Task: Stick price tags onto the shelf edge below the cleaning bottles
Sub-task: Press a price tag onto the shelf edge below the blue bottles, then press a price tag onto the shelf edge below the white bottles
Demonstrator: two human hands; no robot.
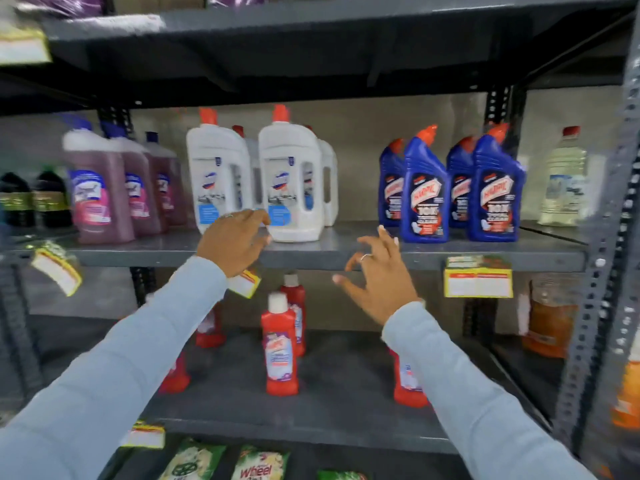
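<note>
Yellow-bordered paper price tag (pixel 244 283) is pressed by the left hand (pixel 232 244), fingers curled over it, against the grey metal shelf edge (pixel 311 259) below the white cleaning bottles (pixel 291 178); the right hand (pixel 377 277) hovers spread, empty, apparently to steady it.

Bottles (pixel 291 181) on shelf (pixel 311 252); tags (pixel 478 281) on edge below, left hand (pixel 232 244) over one.
</note>
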